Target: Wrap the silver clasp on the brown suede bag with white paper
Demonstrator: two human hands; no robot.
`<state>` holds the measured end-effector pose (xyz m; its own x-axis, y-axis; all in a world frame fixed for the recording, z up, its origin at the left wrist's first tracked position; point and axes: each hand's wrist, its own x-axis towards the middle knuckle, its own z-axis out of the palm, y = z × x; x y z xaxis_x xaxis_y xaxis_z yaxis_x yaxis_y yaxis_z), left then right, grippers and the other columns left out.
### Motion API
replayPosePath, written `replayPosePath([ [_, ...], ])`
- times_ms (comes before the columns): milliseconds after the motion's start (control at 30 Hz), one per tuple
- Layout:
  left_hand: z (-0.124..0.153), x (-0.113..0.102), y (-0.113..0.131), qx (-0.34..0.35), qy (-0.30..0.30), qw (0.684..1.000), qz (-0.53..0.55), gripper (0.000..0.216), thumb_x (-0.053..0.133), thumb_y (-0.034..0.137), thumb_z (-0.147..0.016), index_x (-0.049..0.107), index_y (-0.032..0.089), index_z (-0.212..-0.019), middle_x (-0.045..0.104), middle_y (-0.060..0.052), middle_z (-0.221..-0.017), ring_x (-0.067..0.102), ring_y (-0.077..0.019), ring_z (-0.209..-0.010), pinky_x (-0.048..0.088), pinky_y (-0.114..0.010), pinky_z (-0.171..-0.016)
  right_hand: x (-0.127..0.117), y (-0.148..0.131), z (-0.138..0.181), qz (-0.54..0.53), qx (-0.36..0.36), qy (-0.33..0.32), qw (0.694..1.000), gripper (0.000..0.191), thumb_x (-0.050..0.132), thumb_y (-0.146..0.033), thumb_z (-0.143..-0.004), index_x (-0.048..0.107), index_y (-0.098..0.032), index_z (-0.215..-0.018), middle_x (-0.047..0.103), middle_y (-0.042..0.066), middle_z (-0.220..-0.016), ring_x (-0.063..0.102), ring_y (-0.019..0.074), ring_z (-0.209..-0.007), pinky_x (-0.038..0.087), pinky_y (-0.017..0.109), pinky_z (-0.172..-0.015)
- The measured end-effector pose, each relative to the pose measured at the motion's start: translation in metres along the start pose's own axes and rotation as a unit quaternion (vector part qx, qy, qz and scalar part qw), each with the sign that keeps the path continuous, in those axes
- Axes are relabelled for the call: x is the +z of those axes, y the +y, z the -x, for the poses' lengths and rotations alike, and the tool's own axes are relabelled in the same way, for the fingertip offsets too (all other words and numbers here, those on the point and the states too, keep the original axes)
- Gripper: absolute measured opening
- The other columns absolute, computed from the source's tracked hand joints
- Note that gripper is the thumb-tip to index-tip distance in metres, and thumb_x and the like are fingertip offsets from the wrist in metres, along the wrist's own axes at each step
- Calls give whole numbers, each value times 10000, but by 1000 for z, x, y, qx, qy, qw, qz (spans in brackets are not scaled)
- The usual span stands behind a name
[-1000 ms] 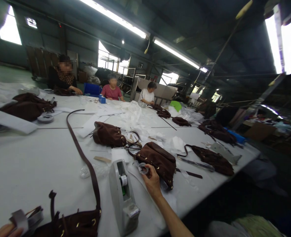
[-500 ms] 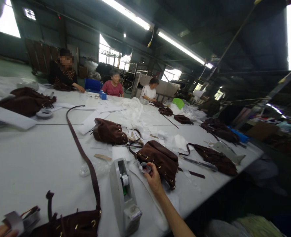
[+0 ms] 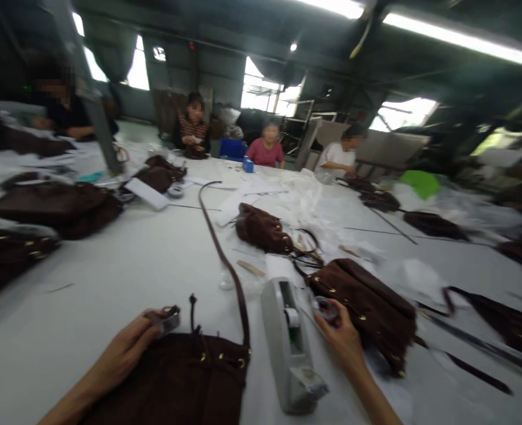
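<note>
My left hand (image 3: 125, 348) is closed on a small grey wrapped piece (image 3: 167, 320) at the top edge of a dark brown suede bag (image 3: 176, 378) lying in front of me. A long brown strap (image 3: 223, 254) runs from that bag across the white table (image 3: 110, 265). My right hand (image 3: 342, 342) is closed round a small clear roll of tape (image 3: 325, 308), just right of a grey tape dispenser (image 3: 289, 348) and touching another brown bag (image 3: 367, 307).
More brown bags lie about: one mid-table (image 3: 261, 230), several at the left (image 3: 57, 206) and right (image 3: 433, 224). White paper sheets (image 3: 305, 200) litter the middle. Several people sit along the far side; one wears a red top (image 3: 267, 150). A green object (image 3: 420, 183) is far right.
The view has swung left and down. My left hand has come up into view at the near bag. My right hand stays at the tape beside the dispenser.
</note>
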<state>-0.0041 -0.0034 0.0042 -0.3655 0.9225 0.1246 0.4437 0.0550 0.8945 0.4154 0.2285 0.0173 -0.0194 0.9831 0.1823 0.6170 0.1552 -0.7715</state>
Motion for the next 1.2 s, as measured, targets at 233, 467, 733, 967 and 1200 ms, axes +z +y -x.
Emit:
replayPosePath([
  [233,-3,-23,32,53,-102,993,30,289,418,364,-946,609,251,-1132,595,-50,-1235,510,-220,-1171,357,-355,-1046,-36,-40,2,165,-40,119,978,747,408,-727,-708,582,-163,-1166,666,178,-1000,629,382,-910,475,499,-782],
  [467,8,-23,22,112,-133,985,2,281,412,344,-955,598,257,-1147,634,-61,-1117,541,-217,-1044,364,-373,-969,-25,-150,96,-53,-29,-14,998,515,573,-628,-736,657,-205,-1018,695,102,-921,642,260,-754,507,365,-687],
  [733,15,-31,61,149,-209,966,-35,254,439,341,-943,644,278,-1079,660,-39,-1012,525,-210,-921,371,-337,-895,102,-215,138,-292,30,-349,890,602,545,-696,-771,688,-136,-938,680,76,-791,599,159,-631,463,242,-535],
  [967,27,-34,57,102,-205,973,7,289,450,374,-920,625,269,-1126,640,-73,-1018,549,-241,-976,424,-357,-918,126,-222,151,-351,157,-489,783,431,685,-531,-719,716,-126,-862,631,24,-679,521,96,-539,351,166,-437],
  [1200,38,-9,26,92,-91,992,1,333,608,410,-772,604,450,-1103,658,61,-1159,546,-308,-1105,253,-521,-1111,148,-212,166,-493,294,-299,762,440,793,-139,-430,674,-122,-853,674,24,-683,597,147,-589,458,242,-563],
])
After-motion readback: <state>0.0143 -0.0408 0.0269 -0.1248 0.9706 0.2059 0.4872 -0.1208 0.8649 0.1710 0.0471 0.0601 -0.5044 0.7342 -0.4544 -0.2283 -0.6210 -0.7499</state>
